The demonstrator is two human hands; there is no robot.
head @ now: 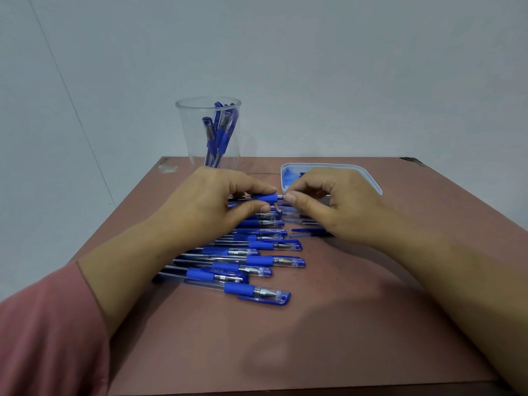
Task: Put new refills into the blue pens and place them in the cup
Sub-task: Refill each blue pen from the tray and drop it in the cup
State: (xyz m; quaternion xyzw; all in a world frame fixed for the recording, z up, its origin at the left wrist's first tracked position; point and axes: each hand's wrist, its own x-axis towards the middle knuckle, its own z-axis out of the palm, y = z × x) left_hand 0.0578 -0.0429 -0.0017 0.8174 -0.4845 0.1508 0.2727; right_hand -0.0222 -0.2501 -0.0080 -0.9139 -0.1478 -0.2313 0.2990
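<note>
1. Head view: I see the left hand (217,201) with fingers and thumb curled round the barrel of a blue pen (265,198), held level just above the table (328,324).
2. The right hand (334,201) pinches that pen's tip end between thumb and forefinger, its other fingers loosely curled in.
3. Below both hands, a row of capped pens (257,261) lies side by side on the table, caps pointing right.
4. The clear cup (188,130) stands upright at the far edge, behind the left hand, with several finished pens (220,130) leaning inside.
5. A white tray (368,178) sits behind the right hand; I cannot make out its blue contents.
6. Thin loose pieces (305,230) lie just beside the row, partly under the right hand; I cannot tell refills from barrels.
</note>
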